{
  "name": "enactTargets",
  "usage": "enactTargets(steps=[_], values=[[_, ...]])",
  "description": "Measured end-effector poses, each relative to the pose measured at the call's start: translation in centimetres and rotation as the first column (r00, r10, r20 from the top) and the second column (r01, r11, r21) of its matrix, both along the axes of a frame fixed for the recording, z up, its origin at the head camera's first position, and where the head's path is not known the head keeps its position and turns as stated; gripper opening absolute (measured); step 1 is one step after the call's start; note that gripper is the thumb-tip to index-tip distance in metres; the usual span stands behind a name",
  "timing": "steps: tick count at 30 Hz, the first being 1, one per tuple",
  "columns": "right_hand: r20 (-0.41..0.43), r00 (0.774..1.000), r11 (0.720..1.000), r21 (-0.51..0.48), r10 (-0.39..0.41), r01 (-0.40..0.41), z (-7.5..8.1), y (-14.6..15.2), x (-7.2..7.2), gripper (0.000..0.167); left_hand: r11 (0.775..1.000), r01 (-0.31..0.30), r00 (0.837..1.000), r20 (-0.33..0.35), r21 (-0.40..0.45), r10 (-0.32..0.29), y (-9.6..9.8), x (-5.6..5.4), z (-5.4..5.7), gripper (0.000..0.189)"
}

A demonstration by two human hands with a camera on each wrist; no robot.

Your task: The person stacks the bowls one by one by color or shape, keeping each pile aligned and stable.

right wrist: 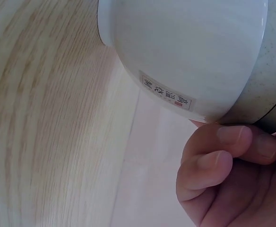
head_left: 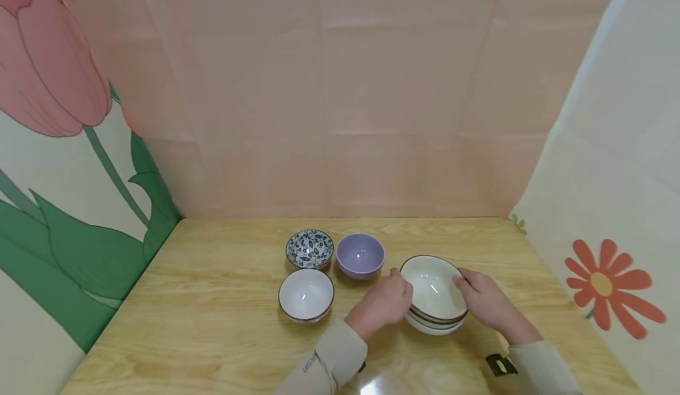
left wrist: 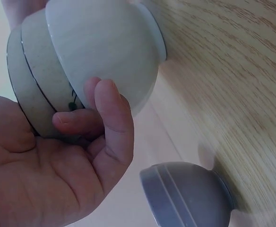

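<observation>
At the right of the worktop (head_left: 212,324), I see a three-bowl stack (head_left: 434,291) already nested, fingers of the left hand (head_left: 383,298) and right hand (head_left: 484,299) clamped on its sides; the patterned bowl (head_left: 310,248), purple bowl (head_left: 360,256) and white bowl (head_left: 306,294) stand unstacked.

Counter (head_left: 186,312): yellowish wood grain, patch of glare (head_left: 372,386) at the near side. Around the middle, three upright bowls: patterned bowl (head_left: 310,249) far left, purple bowl (head_left: 360,255) just right, dark-rimmed white bowl (head_left: 306,294) nearer. Farther right, bowl stack (head_left: 432,291); whether its foot touches down, unclear.
</observation>
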State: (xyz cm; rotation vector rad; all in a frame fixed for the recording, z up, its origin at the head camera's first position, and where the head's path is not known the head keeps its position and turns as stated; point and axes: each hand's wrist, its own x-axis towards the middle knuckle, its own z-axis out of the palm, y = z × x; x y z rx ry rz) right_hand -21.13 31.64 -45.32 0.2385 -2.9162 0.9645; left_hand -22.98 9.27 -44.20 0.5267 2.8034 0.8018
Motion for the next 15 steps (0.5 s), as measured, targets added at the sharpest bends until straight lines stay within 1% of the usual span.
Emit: enactTargets(steps=[3, 9, 15], values=[[0.008, 1.0, 1.0, 0.007, 0.001, -0.001, 0.01, 0.09, -0.02, 0.048, 1.0, -0.001, 1.0, 0.007, 0.002, 0.001, 0.02, 0.1, 0.06, 0.052], [0.017, 1.0, 1.0, 0.021, -0.006, 0.006, 0.02, 0.04, 0.04, 0.047, 1.0, 0.029, 0.999, 0.029, 0.008, -0.029, -0.15, 0.05, 0.09, 0.053], [0.018, 1.0, 0.999, 0.048, 0.005, -0.006, 0.24, 0.14, -0.23, 0.047, 0.999, 0.012, 0.997, 0.072, 0.038, -0.015, -0.38, 0.08, 0.35, 0.056]])
